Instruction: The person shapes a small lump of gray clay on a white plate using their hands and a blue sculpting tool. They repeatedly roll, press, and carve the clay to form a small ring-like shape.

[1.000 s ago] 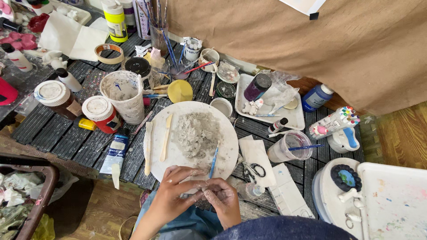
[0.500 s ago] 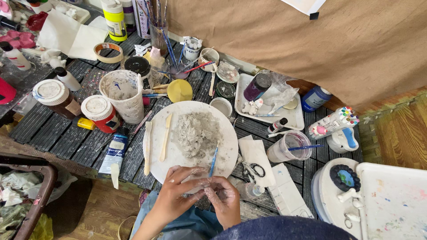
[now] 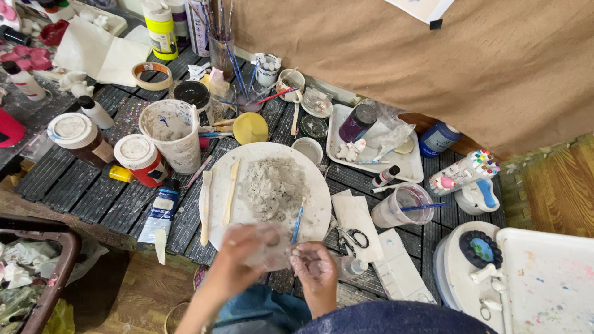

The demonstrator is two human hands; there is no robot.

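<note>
Left hand: blurred; I see its fingers curled onto a pale lump of clay, thumb side pressed against it.
Right hand: fingers bent together, tips touching the same lump from the right.
Clay: caught between both sets of fingers, at the near rim of the white plate.
Beyond the fingertips: grey clay pile, blue-handled tool.
Left of the fingers: two wooden sticks.

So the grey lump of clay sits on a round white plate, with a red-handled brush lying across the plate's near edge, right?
Not quite: the head view shows the brush has a blue handle, not red. The grey clay does sit on the round white plate, and the brush does lie across its near edge.
</note>
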